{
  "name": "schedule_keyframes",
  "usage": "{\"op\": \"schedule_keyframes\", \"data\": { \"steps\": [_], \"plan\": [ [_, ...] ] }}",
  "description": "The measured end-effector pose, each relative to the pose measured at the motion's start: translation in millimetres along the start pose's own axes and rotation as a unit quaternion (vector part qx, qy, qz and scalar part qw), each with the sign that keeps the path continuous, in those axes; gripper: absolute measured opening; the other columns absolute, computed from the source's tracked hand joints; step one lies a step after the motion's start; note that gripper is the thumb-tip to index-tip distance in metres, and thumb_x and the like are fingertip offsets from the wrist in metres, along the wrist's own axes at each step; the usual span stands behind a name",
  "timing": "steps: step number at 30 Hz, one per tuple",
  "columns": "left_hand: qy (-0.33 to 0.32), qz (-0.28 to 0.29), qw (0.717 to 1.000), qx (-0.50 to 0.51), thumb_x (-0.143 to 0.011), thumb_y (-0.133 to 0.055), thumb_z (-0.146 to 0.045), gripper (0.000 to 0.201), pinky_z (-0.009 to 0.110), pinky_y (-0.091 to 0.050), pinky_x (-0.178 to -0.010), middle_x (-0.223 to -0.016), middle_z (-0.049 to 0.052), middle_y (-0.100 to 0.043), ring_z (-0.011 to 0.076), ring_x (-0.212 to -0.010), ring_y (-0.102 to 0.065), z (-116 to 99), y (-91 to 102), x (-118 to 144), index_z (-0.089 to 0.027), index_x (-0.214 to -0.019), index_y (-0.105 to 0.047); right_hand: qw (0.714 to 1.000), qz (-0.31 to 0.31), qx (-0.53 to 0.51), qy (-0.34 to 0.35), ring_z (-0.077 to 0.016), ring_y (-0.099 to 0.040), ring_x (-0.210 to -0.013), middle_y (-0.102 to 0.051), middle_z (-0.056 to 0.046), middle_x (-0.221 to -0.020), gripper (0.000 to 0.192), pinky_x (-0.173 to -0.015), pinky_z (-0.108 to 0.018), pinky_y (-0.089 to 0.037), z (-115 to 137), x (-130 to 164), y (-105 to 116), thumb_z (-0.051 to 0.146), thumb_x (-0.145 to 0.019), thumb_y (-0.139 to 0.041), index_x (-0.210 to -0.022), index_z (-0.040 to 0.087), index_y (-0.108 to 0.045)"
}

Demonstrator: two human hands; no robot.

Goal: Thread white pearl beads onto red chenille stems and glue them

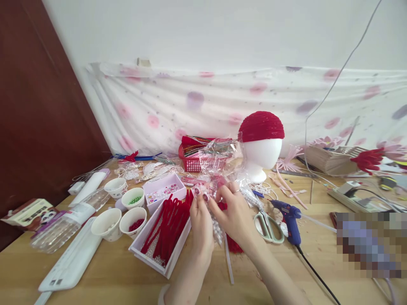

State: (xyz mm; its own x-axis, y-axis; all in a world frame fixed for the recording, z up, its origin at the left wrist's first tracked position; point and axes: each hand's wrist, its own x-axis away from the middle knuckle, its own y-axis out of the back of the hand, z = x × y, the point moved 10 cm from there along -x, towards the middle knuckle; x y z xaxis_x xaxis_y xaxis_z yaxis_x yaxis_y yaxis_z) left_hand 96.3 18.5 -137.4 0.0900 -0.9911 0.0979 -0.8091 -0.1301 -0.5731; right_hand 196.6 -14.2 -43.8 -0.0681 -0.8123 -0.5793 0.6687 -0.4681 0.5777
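Note:
My left hand (202, 220) pinches the top of a clear plastic bag of pearly beads (218, 233), thumb uppermost. My right hand (235, 212), with a ring on one finger, is closed at the same bag's upper edge, touching it beside the left thumb. The bag hangs below the fingers, partly hidden by both hands. Just left of my left hand stands a white box (168, 269) holding red fuzzy stems (167, 228). Under my right hand lies a bundle of red fuzzy strands (234, 245), mostly covered.
Paper cups hold green beads (135, 200) and dark red beads (136, 224). Behind are a red basket (190, 164) and a white foam head (263, 152) with a red cap (261, 126). Scissors (269, 228) and a blue glue gun (290, 220) with a trailing cord lie at right.

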Motion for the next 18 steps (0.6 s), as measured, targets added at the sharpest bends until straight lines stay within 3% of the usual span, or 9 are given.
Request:
{"op": "schedule_keyframes", "data": {
  "steps": [2,4,9,13,18],
  "plan": [
    [-0.006,0.0,1.0,-0.01,-0.092,-0.056,-0.048,0.036,0.038,-0.044,-0.106,-0.128,0.013,-0.066,0.0275,-0.126,-0.057,1,1.1,1,-0.02,-0.111,-0.068,0.992,0.043,0.109,0.045,-0.019,-0.051,-0.066,-0.048,-0.003,-0.08,0.021,-0.06,-0.03,-0.033,9,2,-12,0.026,-0.096,-0.049,-0.075,0.021,-0.047],
    [-0.015,0.0,1.0,-0.019,-0.094,-0.052,-0.045,0.035,0.039,-0.038,-0.111,-0.132,0.012,-0.065,0.0269,-0.13,-0.054,1,1.0,2,-0.02,-0.112,-0.068,0.985,0.079,0.139,0.071,-0.0192,-0.051,-0.064,-0.05,-0.002,-0.077,0.02,-0.057,-0.03,-0.029,13,2,-22,0.019,-0.098,-0.043,-0.079,0.021,-0.048],
    [-0.031,0.003,0.999,-0.011,-0.098,-0.048,-0.038,0.033,0.038,-0.036,-0.113,-0.131,0.011,-0.066,0.0248,-0.128,-0.055,0,-0.6,3,-0.019,-0.113,-0.069,0.976,0.111,0.153,0.104,-0.0226,-0.051,-0.066,-0.054,-0.006,-0.075,0.017,-0.058,-0.031,-0.027,18,-1,-29,0.011,-0.093,-0.042,-0.08,0.021,-0.047],
    [-0.025,0.0,1.0,0.018,-0.099,-0.046,-0.038,0.034,0.036,-0.037,-0.113,-0.131,0.011,-0.066,0.0241,-0.13,-0.053,0,-2.4,2,-0.018,-0.113,-0.069,0.98,0.108,0.137,0.093,-0.0215,-0.049,-0.061,-0.052,-0.005,-0.073,0.018,-0.056,-0.031,-0.024,19,-3,-25,0.012,-0.093,-0.039,-0.078,0.023,-0.04],
    [0.017,-0.004,0.998,0.064,-0.099,-0.044,-0.033,0.033,0.039,-0.05,-0.101,-0.12,0.013,-0.072,0.0258,-0.115,-0.066,-5,-9.6,3,-0.015,-0.112,-0.069,0.99,0.091,0.087,0.06,-0.0182,-0.045,-0.056,-0.046,0.001,-0.067,0.02,-0.055,-0.029,-0.026,18,-11,-13,0.018,-0.094,-0.036,-0.076,0.025,-0.03]
  ]
}}
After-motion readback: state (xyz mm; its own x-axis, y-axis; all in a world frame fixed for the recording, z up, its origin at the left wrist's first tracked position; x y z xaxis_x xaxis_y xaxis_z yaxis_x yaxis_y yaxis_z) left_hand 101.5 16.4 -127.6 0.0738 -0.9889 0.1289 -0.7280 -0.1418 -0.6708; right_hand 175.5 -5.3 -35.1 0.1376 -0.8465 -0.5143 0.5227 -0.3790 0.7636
